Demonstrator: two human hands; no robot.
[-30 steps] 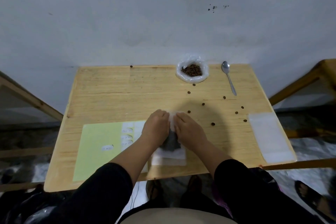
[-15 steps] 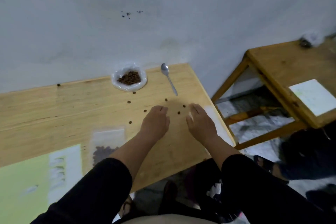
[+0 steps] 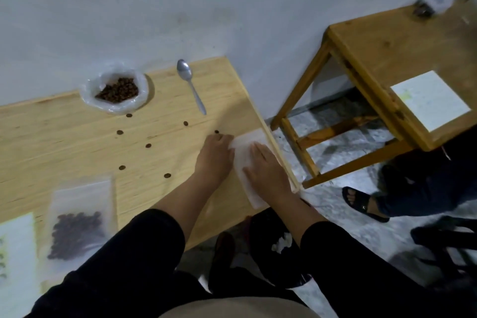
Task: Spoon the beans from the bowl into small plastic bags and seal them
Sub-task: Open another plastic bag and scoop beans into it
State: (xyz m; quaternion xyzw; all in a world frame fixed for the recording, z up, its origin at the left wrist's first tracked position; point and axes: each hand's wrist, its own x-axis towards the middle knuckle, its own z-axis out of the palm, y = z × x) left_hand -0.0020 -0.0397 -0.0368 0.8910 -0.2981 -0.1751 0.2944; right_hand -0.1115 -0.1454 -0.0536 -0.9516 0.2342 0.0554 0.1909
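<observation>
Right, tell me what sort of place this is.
Probably a plain room at home or a small workshop, not a factory line: a bare painted wall, simple wooden tables on a mottled stone floor, and beans packed by hand from a bowl with an ordinary spoon.

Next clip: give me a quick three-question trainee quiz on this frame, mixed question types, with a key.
1. True or false: the spoon is held in the right hand.
2. Multiple choice: where do both hands rest? A) on the bowl of beans; B) on the stack of empty bags at the table's right edge; C) on the filled bag.
3. Short answer: what lies scattered on the table between the bowl and the left hand?

Key
1. False: it lies on the table, right of the bowl, untouched.
2. B
3. Loose beans.
</observation>
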